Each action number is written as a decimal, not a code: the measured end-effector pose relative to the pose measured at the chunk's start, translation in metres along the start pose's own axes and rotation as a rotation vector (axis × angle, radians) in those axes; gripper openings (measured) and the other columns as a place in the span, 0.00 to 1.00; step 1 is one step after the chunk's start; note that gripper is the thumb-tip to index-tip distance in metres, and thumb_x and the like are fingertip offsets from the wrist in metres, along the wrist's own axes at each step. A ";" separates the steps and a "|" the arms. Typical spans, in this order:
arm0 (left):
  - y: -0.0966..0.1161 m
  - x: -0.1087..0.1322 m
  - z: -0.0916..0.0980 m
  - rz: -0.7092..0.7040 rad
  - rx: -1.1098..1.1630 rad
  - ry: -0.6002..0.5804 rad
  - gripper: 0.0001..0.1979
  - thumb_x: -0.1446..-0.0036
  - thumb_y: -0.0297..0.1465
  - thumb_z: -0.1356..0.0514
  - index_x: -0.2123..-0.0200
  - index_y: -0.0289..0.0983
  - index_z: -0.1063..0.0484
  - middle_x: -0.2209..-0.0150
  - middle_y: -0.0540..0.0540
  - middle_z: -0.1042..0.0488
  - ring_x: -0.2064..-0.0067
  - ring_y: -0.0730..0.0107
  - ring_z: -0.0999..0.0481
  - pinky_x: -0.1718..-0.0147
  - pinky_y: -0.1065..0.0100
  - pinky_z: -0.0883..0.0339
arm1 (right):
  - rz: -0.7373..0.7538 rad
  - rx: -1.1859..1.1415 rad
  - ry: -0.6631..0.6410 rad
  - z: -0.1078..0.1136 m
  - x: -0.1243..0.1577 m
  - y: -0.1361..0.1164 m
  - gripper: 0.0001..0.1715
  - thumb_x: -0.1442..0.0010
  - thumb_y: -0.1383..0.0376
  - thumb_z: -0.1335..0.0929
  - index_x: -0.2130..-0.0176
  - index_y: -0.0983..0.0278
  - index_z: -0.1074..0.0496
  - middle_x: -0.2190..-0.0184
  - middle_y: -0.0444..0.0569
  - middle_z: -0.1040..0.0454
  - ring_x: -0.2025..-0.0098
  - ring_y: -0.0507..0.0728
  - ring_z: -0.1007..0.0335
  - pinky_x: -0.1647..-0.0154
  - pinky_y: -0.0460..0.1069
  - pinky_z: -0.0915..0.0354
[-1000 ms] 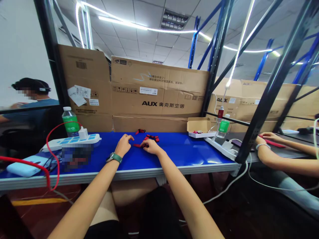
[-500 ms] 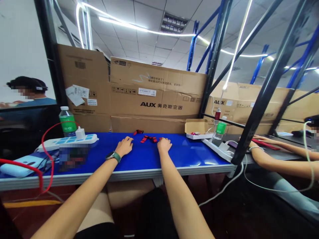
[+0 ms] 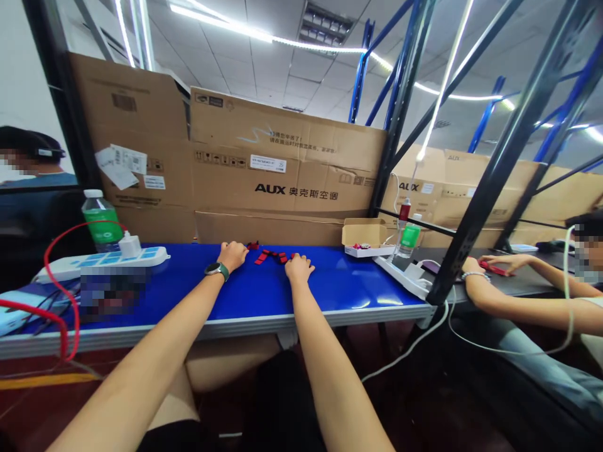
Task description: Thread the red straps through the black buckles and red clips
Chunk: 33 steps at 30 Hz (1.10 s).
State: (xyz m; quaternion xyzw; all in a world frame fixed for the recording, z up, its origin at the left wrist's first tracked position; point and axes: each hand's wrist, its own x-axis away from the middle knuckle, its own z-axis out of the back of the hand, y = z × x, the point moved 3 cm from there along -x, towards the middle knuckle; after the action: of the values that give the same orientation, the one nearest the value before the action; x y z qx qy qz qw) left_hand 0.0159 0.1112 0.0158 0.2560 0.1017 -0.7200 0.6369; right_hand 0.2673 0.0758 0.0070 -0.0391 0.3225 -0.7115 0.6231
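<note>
Hands: there goes the left hand (image 3: 232, 255), forward to the far piece (image 3: 254, 245) it was short of half a second ago; the right hand (image 3: 300, 268) has barely shifted, staying by the right end of the middle piece (image 3: 271, 256).
Carton: big and brown (image 3: 287, 163), standing like a wall beyond both hands.
Table: blue (image 3: 264, 292), running under both hands and out to either side.
Power strip: white (image 3: 101, 269), well to the left of the left hand.
Bottle: green-labelled (image 3: 103, 229), just behind that strip, farther from the hands.
Box: lid up, small things inside (image 3: 372, 253), off to the right of the right hand and a little beyond it.
Left fingers: bent, knuckles up, fingertips at the far piece; a grip or just a touch, can't tell.
Right fingers: loosely curled, palm down, a red bit (image 3: 293, 255) peeking out at the tips; pinched or only covered, can't tell.
Middle piece: red and black, lying bent between the hands; looks light, soft and hard to break, probably best pinched at its flat red left end.
Far piece: red and black too, just past the left fingertips; likely as light and limp, with a fingertip pinch at the near end enough.
</note>
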 end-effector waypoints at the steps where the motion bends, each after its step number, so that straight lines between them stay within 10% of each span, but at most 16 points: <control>1: -0.001 0.005 0.006 -0.036 0.012 0.023 0.15 0.39 0.36 0.45 0.65 0.38 0.19 0.57 0.34 0.19 0.48 0.47 0.24 0.45 0.48 0.42 | -0.002 -0.005 -0.006 0.001 0.000 0.000 0.22 0.36 0.67 0.39 0.47 0.67 0.26 0.46 0.66 0.29 0.42 0.70 0.37 0.44 0.64 0.45; 5: -0.007 0.028 0.022 -0.232 0.148 -0.085 0.05 0.46 0.34 0.38 0.66 0.42 0.21 0.61 0.46 0.19 0.55 0.59 0.22 0.51 0.61 0.36 | 0.000 -0.019 -0.035 0.004 0.002 -0.002 0.22 0.38 0.68 0.38 0.48 0.66 0.25 0.45 0.65 0.29 0.42 0.71 0.37 0.43 0.65 0.46; 8: -0.014 0.039 0.029 -0.211 0.199 -0.036 0.22 0.46 0.26 0.41 0.48 0.44 0.28 0.64 0.50 0.21 0.60 0.65 0.21 0.54 0.65 0.35 | -0.016 -0.032 -0.031 0.005 0.002 -0.001 0.23 0.38 0.68 0.39 0.47 0.66 0.25 0.45 0.64 0.29 0.42 0.70 0.36 0.43 0.65 0.45; 17: 0.013 0.049 0.030 -0.158 0.013 0.062 0.25 0.38 0.31 0.47 0.37 0.46 0.33 0.39 0.39 0.30 0.40 0.50 0.31 0.46 0.52 0.40 | -0.031 -0.061 -0.045 0.005 0.002 -0.002 0.22 0.35 0.64 0.39 0.47 0.64 0.25 0.46 0.63 0.30 0.42 0.70 0.37 0.43 0.65 0.46; 23: 0.007 0.046 0.015 -0.127 -0.039 -0.104 0.20 0.39 0.26 0.48 0.48 0.43 0.24 0.52 0.39 0.22 0.48 0.53 0.25 0.47 0.52 0.40 | 0.061 -0.033 0.013 0.006 0.007 -0.009 0.22 0.36 0.59 0.36 0.44 0.59 0.28 0.43 0.62 0.33 0.42 0.70 0.38 0.44 0.65 0.45; 28: 0.006 0.046 0.017 -0.176 -0.092 -0.062 0.29 0.35 0.33 0.49 0.31 0.47 0.42 0.37 0.36 0.34 0.41 0.49 0.31 0.45 0.50 0.41 | 0.365 0.011 0.074 0.007 0.018 -0.032 0.30 0.35 0.66 0.39 0.35 0.56 0.37 0.36 0.58 0.37 0.35 0.66 0.45 0.38 0.65 0.49; 33: 0.003 0.042 0.007 -0.143 -0.081 -0.240 0.25 0.31 0.42 0.54 0.34 0.47 0.38 0.31 0.38 0.40 0.35 0.47 0.38 0.41 0.42 0.48 | 0.778 0.082 -0.136 -0.017 0.034 -0.059 0.28 0.34 0.66 0.40 0.36 0.57 0.36 0.33 0.53 0.37 0.30 0.62 0.51 0.31 0.65 0.60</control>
State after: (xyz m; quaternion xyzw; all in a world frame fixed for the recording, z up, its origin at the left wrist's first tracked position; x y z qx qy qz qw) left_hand 0.0151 0.0710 0.0015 0.1345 0.0717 -0.7842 0.6015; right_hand 0.2013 0.0529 0.0119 0.0641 0.2425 -0.4305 0.8670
